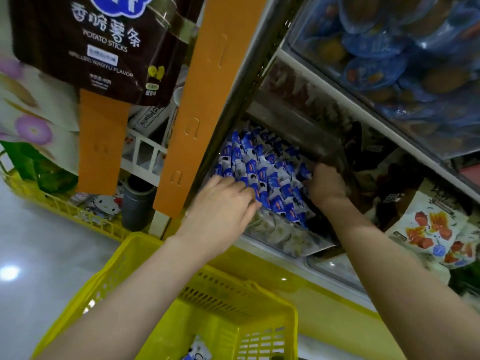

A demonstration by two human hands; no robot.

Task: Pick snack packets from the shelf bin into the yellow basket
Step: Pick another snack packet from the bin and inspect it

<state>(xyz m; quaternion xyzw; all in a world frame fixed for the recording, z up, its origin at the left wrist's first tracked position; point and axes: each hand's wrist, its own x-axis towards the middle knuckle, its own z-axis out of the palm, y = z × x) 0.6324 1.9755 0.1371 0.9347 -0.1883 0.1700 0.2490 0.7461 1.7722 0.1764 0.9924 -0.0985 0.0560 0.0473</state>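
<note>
a yellow plastic basket with slotted walls (228,320) sits nearest, directly below the shelf, probably so packets can drop straight in. one blue and white packet (197,352) already lies on its floor. two bare forearms reach up over it into a clear plastic shelf bin (280,239) tilted towards the viewer. the bin is packed with small blue and white snack packets (262,162). the left hand (223,206) rests on the pile's near left side, fingers and thumb curled round a few packets, seemingly gathering a handful. the right hand (327,183) is pushed in at the pile's far right edge, knuckles up. its fingers are hidden, so i cannot tell whether it grips anything. beyond, left of the bin, stands an orange cardboard strip (207,100). further left hangs a brown potato sticks bag (98,42).
</note>
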